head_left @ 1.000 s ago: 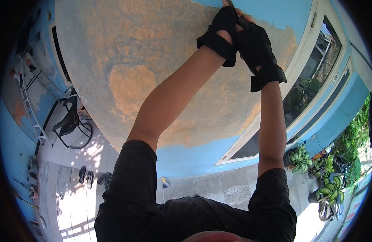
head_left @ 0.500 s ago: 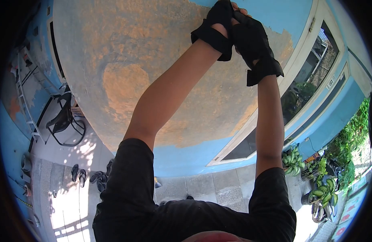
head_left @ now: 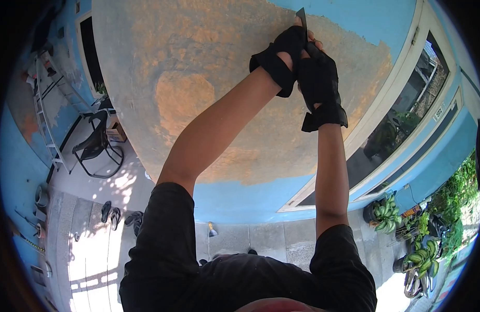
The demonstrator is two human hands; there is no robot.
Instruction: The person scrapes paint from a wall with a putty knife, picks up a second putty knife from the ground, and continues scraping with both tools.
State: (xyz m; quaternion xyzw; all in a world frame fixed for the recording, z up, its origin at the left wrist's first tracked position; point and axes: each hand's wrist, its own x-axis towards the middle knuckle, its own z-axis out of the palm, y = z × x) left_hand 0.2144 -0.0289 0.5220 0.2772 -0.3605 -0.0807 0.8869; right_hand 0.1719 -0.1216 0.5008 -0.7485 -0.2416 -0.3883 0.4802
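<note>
Both hands wear black fingerless gloves and are raised together at the wall, whose blue paint is gone over a large grey and orange area. My left hand is closed around a flat dark scraper blade, which stands on edge near the upper border of the blue paint. Close beside it, my right hand is closed too, its fingers wrapped at the lower part of the same tool. The handle is mostly hidden by the gloves.
A white-framed window is on the right, with potted plants below it. At left are a ladder, a black chair and sandals. A small scraper lies on the paved floor.
Both hands have come down and nearer along the wall, and the blade now shows more fully above them. The view has also shifted slightly.
</note>
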